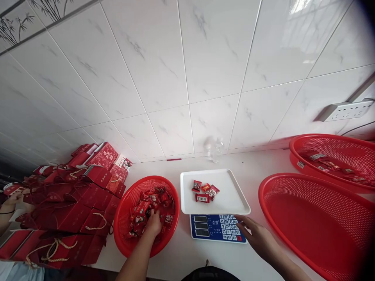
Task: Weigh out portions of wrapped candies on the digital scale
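My left hand (152, 224) reaches into a small round red basket (124, 208) full of wrapped candies (143, 208), fingers curled down among them; I cannot make out what it grips. My right hand (258, 236) rests beside the blue keypad of a digital scale (217, 228), fingers stretched toward the keys, holding nothing. The scale's white tray (225, 199) carries several red-wrapped candies (205, 192).
A large red basket (265, 191) lies at the right, and another red basket (295, 146) with a few candies behind it. Red gift boxes and bags (73, 203) pile at the left, where another person's hand (13, 199) shows. A clear glass (215, 150) stands by the tiled wall.
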Tool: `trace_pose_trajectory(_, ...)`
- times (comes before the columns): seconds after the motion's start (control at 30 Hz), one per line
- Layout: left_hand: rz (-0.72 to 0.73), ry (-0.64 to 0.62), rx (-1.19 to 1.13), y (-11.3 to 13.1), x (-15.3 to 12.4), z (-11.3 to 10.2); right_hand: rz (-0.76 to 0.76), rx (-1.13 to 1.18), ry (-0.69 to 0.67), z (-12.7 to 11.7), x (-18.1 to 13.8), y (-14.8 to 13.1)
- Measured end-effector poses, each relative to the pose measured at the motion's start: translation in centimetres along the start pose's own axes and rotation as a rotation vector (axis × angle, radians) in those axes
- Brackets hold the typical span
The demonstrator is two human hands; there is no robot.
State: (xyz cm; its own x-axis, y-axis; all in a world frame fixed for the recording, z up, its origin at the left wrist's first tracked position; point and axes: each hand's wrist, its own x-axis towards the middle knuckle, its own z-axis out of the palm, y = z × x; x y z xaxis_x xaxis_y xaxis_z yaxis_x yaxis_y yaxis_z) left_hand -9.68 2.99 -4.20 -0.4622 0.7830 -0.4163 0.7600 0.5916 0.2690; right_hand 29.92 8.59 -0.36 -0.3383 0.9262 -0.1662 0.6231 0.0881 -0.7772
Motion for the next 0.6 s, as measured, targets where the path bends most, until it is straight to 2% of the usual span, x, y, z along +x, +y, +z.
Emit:
trace_pose_trajectory(0.13, 0.023, 0.021, -0.011, 0.3, 0.2, 0.0, 0.015, -0.007, 0.015, 0.4, 0.0, 0.7)
trace_pose_trajectory(0.3, 0.089, 0.087, -0.108, 1.8, 2.3, -0.5, 0.039, -0.027, 0.006, 0.9, 0.0, 1.5)
trace_pose_trajectory(0.43, 0.155, 0.078, -0.181, 3.3, 3.9, -0.4, 0.032, -0.028, 0.008, 0.9, 0.1, 0.9)
trace_pose_trajectory(0.6, 0.116, 0.073, -0.225, 3.5, 3.8, 0.4, 0.021, -0.025, 0.030, 0.5, -0.1, 0.0)
